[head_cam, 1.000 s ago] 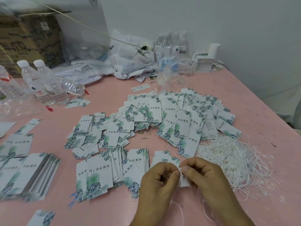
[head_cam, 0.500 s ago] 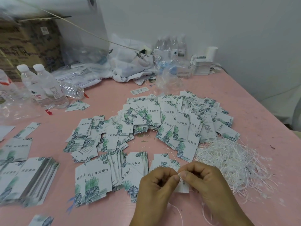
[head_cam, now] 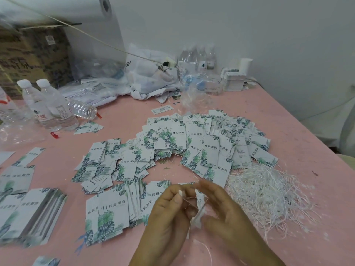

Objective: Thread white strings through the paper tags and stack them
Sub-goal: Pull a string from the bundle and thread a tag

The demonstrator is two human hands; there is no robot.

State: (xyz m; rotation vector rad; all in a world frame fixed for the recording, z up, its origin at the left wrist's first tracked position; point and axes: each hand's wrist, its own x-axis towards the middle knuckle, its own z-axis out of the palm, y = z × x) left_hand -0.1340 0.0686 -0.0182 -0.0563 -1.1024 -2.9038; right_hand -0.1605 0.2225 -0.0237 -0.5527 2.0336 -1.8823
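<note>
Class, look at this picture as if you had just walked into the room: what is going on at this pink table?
A person is threading a white string through a paper tag, pinching both between the left hand and right hand. A loose pile of strings lies to the right, scattered tags spread beyond the hands, and a neat stack sits at the left of the table.

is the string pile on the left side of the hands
No, the string pile lies on the table to the right of the right hand and the left hand.
</note>
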